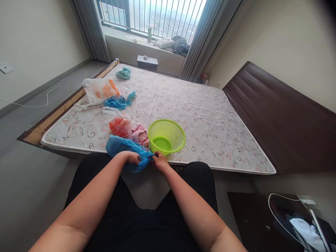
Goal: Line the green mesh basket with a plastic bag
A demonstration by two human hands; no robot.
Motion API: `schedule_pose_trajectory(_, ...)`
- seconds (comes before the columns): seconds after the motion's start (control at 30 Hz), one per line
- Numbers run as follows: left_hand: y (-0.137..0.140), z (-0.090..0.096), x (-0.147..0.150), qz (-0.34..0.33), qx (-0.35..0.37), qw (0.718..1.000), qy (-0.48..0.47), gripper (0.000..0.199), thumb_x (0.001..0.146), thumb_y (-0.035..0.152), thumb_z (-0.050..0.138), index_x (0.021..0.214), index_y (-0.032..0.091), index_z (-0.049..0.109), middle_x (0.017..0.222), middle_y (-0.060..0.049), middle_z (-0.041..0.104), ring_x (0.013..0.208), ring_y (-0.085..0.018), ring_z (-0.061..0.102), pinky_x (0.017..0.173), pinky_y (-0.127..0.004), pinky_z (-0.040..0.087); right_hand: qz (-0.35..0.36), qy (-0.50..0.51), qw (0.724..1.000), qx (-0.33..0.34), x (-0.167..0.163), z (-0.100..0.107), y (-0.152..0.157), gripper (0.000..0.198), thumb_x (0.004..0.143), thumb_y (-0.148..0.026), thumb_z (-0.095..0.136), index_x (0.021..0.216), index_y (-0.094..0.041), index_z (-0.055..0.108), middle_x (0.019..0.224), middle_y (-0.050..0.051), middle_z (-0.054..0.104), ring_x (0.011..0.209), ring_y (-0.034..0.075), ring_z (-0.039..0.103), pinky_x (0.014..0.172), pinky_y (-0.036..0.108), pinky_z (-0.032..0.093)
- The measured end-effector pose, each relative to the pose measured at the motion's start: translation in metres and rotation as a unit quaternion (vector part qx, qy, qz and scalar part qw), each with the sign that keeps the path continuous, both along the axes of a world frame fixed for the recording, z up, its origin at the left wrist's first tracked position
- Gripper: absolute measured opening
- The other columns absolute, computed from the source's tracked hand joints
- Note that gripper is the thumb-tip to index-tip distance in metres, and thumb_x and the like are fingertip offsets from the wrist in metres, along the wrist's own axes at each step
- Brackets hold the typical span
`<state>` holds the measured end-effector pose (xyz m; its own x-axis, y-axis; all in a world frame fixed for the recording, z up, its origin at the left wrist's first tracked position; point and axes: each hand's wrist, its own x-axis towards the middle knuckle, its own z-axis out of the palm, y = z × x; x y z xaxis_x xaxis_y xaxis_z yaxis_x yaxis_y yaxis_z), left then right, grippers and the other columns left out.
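Observation:
A blue plastic bag (121,144) lies at the mattress's near edge and hangs partly over it. My left hand (132,158) is closed on the bag's side, while my right hand (160,160) pinches its gathered, twisted end. Thin red string shows around that end. Just beyond my right hand a green plastic basket (168,137) stands upright with nothing visible inside. Beside it, left, lie a pink cloth (139,133) and a clear bag with something red in it (119,126).
Farther back on the mattress (207,122) are another blue bag (115,102), a white bag with orange print (98,90) and a coiled teal cloth (123,73). The dark headboard (278,112) rises at right. A nightstand (252,217) with cables stands at lower right.

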<state>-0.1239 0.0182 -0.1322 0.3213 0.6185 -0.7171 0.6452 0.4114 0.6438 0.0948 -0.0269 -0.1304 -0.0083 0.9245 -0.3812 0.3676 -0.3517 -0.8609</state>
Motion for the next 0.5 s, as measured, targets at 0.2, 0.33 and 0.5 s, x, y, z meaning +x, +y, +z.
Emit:
schedule_pose_trajectory(0.2, 0.01, -0.019, -0.015, -0.014, 0.094, 0.993, 0.066, 0.019, 0.054, 0.022, 0.08, 0.06, 0.02, 0.062, 0.049, -0.001, 0.054, 0.055, -0.025, 0.06, 0.06, -0.037, 0.054, -0.01, 0.051, 0.999, 0.001, 0.0, -0.007, 0.001, 0.003, 0.087, -0.024, 0.061, 0.089, -0.023, 0.059, 0.087, 0.0, 0.068, 0.084, 0.019, 0.065, 0.085, 0.033, 0.054)
schedule_pose_trajectory(0.33, 0.019, -0.008, -0.013, -0.056, 0.144, 0.985, 0.078, 0.012, 0.057, 0.015, 0.075, 0.063, 0.018, 0.065, 0.059, -0.004, 0.06, 0.067, -0.023, 0.061, 0.074, -0.036, 0.053, -0.051, 0.057, 0.997, -0.001, 0.001, -0.011, 0.005, 0.008, 0.084, -0.025, 0.063, 0.092, -0.023, 0.06, 0.09, 0.002, 0.07, 0.09, 0.019, 0.066, 0.087, 0.033, 0.053)
schedule_pose_trajectory(0.5, 0.021, 0.013, 0.008, -0.061, 0.297, 0.953, -0.023, 0.019, 0.084, 0.031, 0.062, 0.091, 0.018, 0.073, 0.093, -0.007, 0.074, 0.089, -0.023, 0.066, 0.086, -0.033, 0.05, -0.077, 0.125, 0.989, 0.007, -0.001, -0.017, 0.009, 0.015, 0.08, -0.031, 0.066, 0.089, -0.023, 0.058, 0.087, 0.0, 0.068, 0.086, 0.018, 0.066, 0.082, 0.032, 0.054)
